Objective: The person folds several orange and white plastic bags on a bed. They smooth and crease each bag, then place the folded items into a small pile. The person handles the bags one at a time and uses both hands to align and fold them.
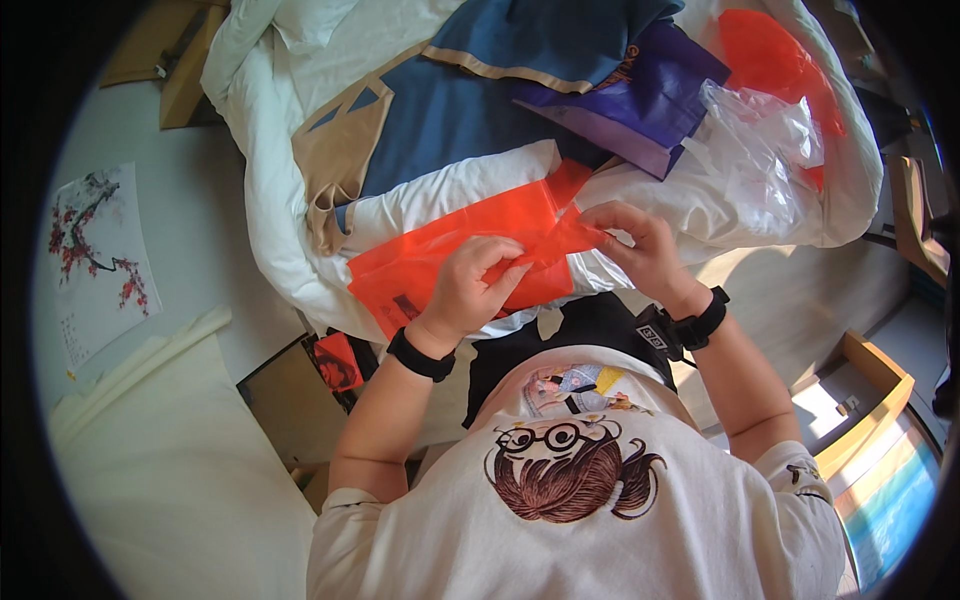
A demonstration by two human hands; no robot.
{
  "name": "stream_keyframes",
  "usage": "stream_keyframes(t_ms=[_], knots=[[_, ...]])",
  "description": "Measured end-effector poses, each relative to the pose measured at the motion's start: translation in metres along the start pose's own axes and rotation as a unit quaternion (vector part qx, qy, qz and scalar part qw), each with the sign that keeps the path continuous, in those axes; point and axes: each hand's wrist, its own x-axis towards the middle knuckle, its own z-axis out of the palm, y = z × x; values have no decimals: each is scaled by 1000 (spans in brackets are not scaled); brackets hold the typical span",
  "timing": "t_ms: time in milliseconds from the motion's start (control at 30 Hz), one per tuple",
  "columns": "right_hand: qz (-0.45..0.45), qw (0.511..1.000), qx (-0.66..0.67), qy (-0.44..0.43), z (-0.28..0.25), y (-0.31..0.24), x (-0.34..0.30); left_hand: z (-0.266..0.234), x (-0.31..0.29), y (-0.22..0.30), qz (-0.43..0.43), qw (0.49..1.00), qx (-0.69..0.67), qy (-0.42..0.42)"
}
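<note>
An orange-red plastic bag (455, 244) lies flattened along the near edge of the white bedding, its body stretching to the left. My left hand (478, 283) grips the bag near its middle, thumb and fingers pinched together. At the bag's right end my right hand (640, 250) pinches a gathered, twisted part of the plastic between thumb and fingertips. Both wrists wear black bands. The fingertips partly hide the crumpled plastic between the two hands.
On the white quilt (275, 190) lie blue-and-tan bags (450, 120), a purple bag (640, 100), a clear plastic bag (755, 150) and another red bag (775, 60). A wooden drawer (865, 400) stands at right. A blossom painting (105, 260) hangs at left.
</note>
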Motion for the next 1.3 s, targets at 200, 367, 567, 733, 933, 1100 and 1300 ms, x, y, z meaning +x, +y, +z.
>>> stream_keyframes(t_ms=[200, 367, 567, 733, 933, 1100, 1300], knots=[[230, 925, 265, -147, -21, 6, 17, -6, 0, -2, -87, 995, -51, -18], [213, 944, 193, -164, -23, 11, 34, -10, 1, -2, -154, 982, -96, -43], [137, 959, 231, -89, -38, 26, 36, -1, -1, -16, -95, 992, -31, -74], [160, 984, -68, 36, -69, 73, 37, 3, -19, -64, -75, 972, 214, -63], [71, 963, -247, 77, -51, 107, 33, -7, -50, -118, -142, 938, 313, -49], [-52, 937, -344, 14, -10, 113, 54, -3, -48, -137, -140, 939, 310, -45], [65, 907, -379, -169, -25, 125, 91, -1, -33, -157, -174, 953, 248, -33]])
